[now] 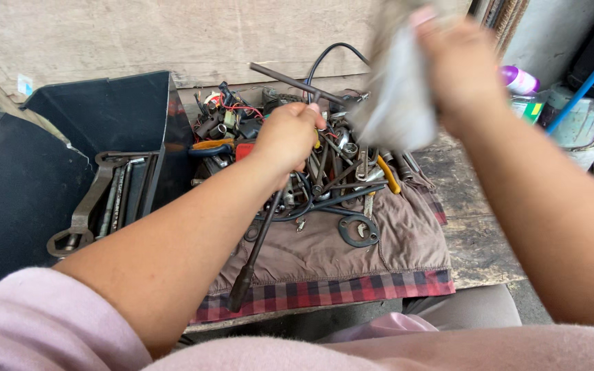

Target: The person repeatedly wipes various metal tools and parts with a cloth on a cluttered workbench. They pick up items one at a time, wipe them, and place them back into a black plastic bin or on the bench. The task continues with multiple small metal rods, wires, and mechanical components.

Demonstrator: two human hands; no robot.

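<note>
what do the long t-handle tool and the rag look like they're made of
T-handle tool: looks like dark, dull steel, a thin rigid rod with a crossbar, gripped by the left hand. Rag: seems soft grey cloth, limp and folded in the right hand; blurred, so weave unclear.

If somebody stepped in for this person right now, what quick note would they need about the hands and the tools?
Left hand: closed around a long T-handle wrench, its shaft end pointing down over the brown cloth.
Right hand: raised, gripping a grey rag beside the wrench's crossbar.
Loose tools lie heaped on the cloth; a few spanners sit in the open black toolbox.
Most tools are not in the box.
</note>
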